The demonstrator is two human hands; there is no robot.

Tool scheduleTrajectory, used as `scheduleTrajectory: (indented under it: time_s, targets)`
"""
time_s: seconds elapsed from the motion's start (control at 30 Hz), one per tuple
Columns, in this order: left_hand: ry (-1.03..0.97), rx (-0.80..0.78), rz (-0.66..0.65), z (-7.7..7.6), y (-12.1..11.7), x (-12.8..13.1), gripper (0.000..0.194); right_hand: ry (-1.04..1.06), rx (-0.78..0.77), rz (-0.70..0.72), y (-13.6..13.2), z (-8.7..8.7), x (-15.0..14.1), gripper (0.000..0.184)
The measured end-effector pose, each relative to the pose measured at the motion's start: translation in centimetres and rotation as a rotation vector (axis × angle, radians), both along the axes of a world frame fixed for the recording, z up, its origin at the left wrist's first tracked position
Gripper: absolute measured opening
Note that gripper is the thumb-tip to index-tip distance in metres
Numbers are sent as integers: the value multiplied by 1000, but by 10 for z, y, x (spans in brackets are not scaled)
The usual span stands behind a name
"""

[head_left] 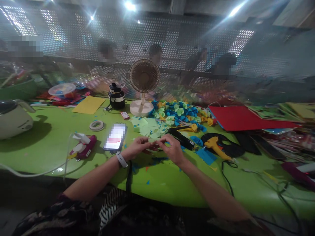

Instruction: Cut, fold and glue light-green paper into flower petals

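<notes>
My left hand [139,147], with a white watch on its wrist, is closed in a pinch above the green table. Meeting it fingertip to fingertip is my right hand [173,149], also pinched. What lies between the fingers is small and mostly hidden; I cannot make it out. Just beyond them is a pile of pale green paper pieces [147,126]. Behind that pile are folded paper flowers [180,109] in blue, green and yellow. A black device [182,139] lies beside my right hand, and a phone [115,137] with a lit screen lies left of my left hand.
A yellow glue gun [216,147] rests at the right near a blue paper piece [206,156]. A small fan [142,108] and a black bottle [116,98] stand at the back. Tape [96,125], a purple power strip [86,149] and a kettle [14,119] are left; red sheets [241,118] lie right.
</notes>
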State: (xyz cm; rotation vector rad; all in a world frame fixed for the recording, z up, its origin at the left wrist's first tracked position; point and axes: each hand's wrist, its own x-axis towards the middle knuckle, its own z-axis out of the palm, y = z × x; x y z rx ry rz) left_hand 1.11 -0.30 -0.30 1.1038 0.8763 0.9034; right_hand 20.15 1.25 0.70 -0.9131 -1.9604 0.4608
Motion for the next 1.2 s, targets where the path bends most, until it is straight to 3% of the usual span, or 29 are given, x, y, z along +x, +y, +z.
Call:
scheduleTrajectory:
  time_s: [0.5, 0.8, 1.2]
  targets:
    - [-13, 13, -6, -1, 3, -1, 42, 105, -251, 50, 2, -8, 0, 33]
    - [2, 7, 5, 2, 2, 0, 45, 122, -255, 43, 0, -7, -2, 30]
    - [-13, 14, 1, -6, 5, -1, 41, 106, -247, 41, 1, -10, -1, 28]
